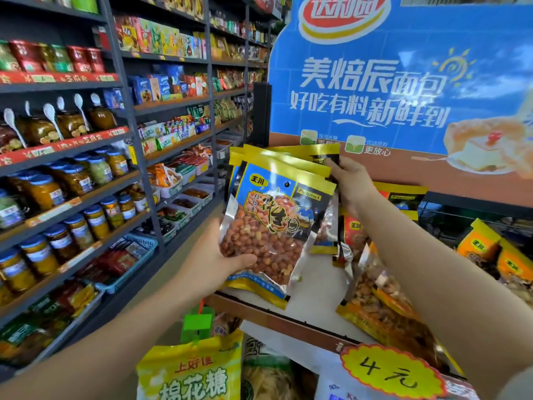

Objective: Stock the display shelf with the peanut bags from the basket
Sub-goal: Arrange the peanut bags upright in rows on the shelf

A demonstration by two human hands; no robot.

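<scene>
Both hands are on a fanned stack of peanut bags point(277, 215), blue-and-yellow packs with a clear window showing red-skinned peanuts. The stack is held upright above the display shelf point(305, 310), over its left end, bottom edges just above the white shelf surface.

Left hand point(213, 255) grips the front bag's lower left corner, thumb across the front of the clear window, fingers behind. Right hand point(352, 183) is closed on the stack's upper right corner, fingers wrapped over the yellow top strips of the rear bags.

More bags of the same brand point(383, 310) already lie on the shelf to the right, leaning and partly overlapping, under the right forearm. Orange-topped packs point(484, 246) sit further toward the shelf's right end.

A yellow price tag point(389, 370) reading 4元 hangs on the shelf's front edge. A blue bread advert board point(403, 82) stands behind the shelf. A yellow marshmallow bag point(190, 370) is below the shelf's front edge. Jars point(66, 226) fill the aisle racks at left. The basket isn't in view.
</scene>
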